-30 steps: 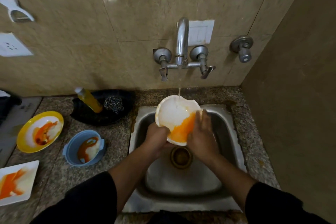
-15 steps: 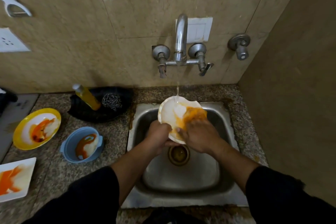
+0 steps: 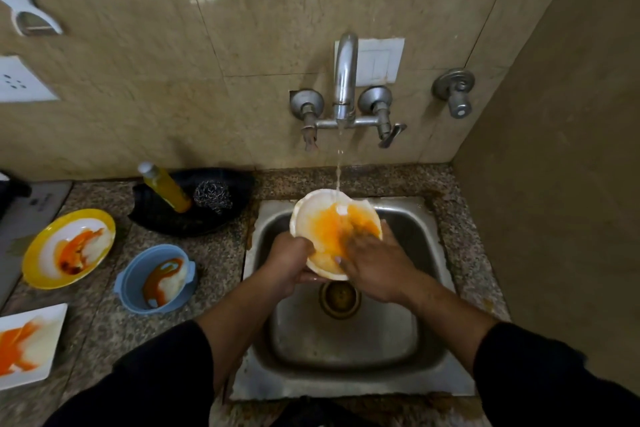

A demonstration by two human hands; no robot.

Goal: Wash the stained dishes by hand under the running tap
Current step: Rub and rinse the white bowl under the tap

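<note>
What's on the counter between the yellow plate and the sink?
A stained blue bowl stands between the yellow plate and the sink, seen in the head view.

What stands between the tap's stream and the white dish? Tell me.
Nothing visible. The stream falls freely from the tap onto the white dish over the sink. The left hand grips its near rim; the right hand presses the orange stain below where water lands.

A single head-worn, wide-angle camera looks forward and steeply down from above the person's own arms, close over the sink (image 3: 429, 378). The fingers (image 3: 360, 241) of the right hand (image 3: 375, 267) lie near the picture's middle. Beyond them rise the tap (image 3: 345, 80) and the wall (image 3: 242, 28), left of them spreads the counter (image 3: 221, 263), and right of them stands a side wall (image 3: 554, 218).
</note>
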